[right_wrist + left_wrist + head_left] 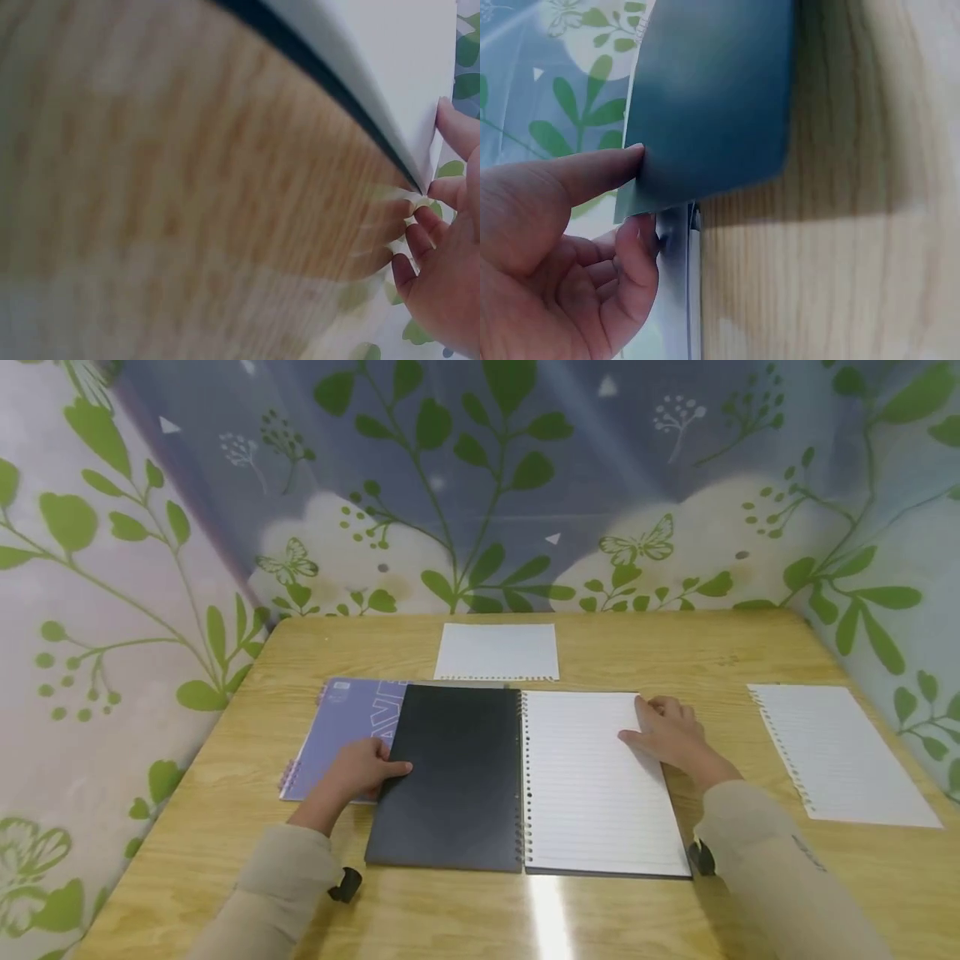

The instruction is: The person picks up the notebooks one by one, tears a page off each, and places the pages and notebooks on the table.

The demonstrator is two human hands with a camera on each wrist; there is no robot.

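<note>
An open spiral notebook lies in the head view, its black cover (453,777) folded out to the left and a lined white page (592,793) on the right. My left hand (363,770) pinches the cover's left edge, thumb on top and fingers beneath. In the left wrist view the cover (712,97) is lifted at that edge, bluish in tone. At the page's upper right corner my right hand (670,731) grips the notebook's edge, thumb over the paper. The right wrist view shows the page stack (390,60) with the dark back cover under it.
A purple spiral notebook (330,735) lies partly under the black cover. One torn-out sheet (497,652) sits behind the open notebook; another lined sheet (847,756) lies far right. The wooden table (450,914) meets leaf-patterned walls at the back and sides.
</note>
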